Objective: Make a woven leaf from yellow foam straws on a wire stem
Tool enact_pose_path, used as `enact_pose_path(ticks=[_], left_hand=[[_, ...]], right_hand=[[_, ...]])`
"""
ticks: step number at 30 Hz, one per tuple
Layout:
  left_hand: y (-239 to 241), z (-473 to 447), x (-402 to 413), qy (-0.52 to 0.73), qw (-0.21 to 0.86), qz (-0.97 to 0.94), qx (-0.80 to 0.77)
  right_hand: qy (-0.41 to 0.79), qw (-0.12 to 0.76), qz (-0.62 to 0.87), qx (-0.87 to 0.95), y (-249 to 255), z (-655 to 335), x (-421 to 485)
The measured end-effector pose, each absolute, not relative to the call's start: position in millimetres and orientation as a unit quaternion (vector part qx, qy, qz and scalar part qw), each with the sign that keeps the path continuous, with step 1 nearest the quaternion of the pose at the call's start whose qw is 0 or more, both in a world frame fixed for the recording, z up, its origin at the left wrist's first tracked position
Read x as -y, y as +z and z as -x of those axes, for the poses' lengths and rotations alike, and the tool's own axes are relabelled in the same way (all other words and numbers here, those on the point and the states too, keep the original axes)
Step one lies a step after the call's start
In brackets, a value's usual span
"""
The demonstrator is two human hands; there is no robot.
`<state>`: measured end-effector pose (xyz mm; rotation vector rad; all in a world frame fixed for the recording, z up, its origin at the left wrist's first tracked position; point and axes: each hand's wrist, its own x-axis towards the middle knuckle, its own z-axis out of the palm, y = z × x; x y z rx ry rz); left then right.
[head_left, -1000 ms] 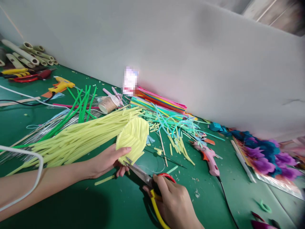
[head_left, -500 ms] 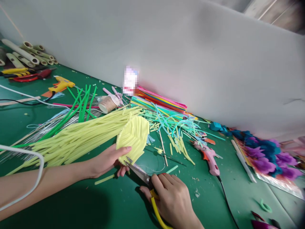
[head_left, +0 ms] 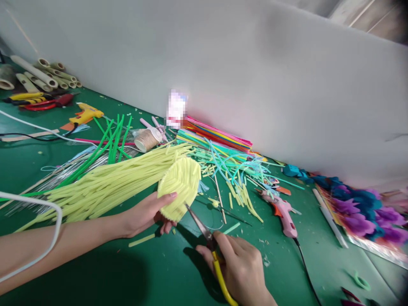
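Observation:
My left hand (head_left: 151, 216) grips a pale yellow leaf shape (head_left: 180, 185) made of pipe cleaners laid side by side, the thumb on top and the other fingers beneath. My right hand (head_left: 239, 263) is closed round the yellow handles of a pair of scissors (head_left: 204, 229). The scissor tips meet the lower right edge of the leaf shape; whether they touch it I cannot tell. Behind my left hand lies a long bundle of yellow pipe cleaners (head_left: 111, 180). A short yellow strip (head_left: 142, 240) rests on the table under my left wrist.
A pink glue gun (head_left: 282, 212) with a black cord lies to the right, near purple and teal flowers (head_left: 360, 208). Further back are a twine spool (head_left: 148, 139), a yellow glue gun (head_left: 85, 114), pliers (head_left: 41, 100) and bamboo tubes (head_left: 47, 74). A white cable (head_left: 57, 225) crosses my left forearm.
The scissors have shifted from the bottom edge of the leaf shape up and right along its side. The leaf's lower right edge looks trimmer and rounder. My left hand keeps its hold.

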<state>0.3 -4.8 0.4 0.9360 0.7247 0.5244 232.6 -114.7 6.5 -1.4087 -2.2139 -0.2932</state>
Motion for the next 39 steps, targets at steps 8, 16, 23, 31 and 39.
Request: enact_pose_path(ticks=[8, 16, 23, 31, 39], left_hand=[[5, -3, 3, 0.322, 0.791, -0.399, -0.332], [2, -3, 3, 0.359, 0.791, -0.382, -0.317], [4, -3, 4, 0.338, 0.782, -0.397, -0.341], [4, -5, 2, 0.323, 0.786, -0.412, -0.328], [5, -2, 6, 0.323, 0.777, -0.426, -0.331]], right_hand=[[-0.029, 0.190, 0.483, 0.854, 15, -247, 112], [0.064, 0.186, 0.503, 0.842, 17, -243, 111], [0.173, 0.146, 0.596, 0.771, 21, -247, 114], [0.350, 0.208, 0.543, 0.734, 49, -258, 117], [0.574, 0.405, 0.565, 0.432, 33, -189, 89]])
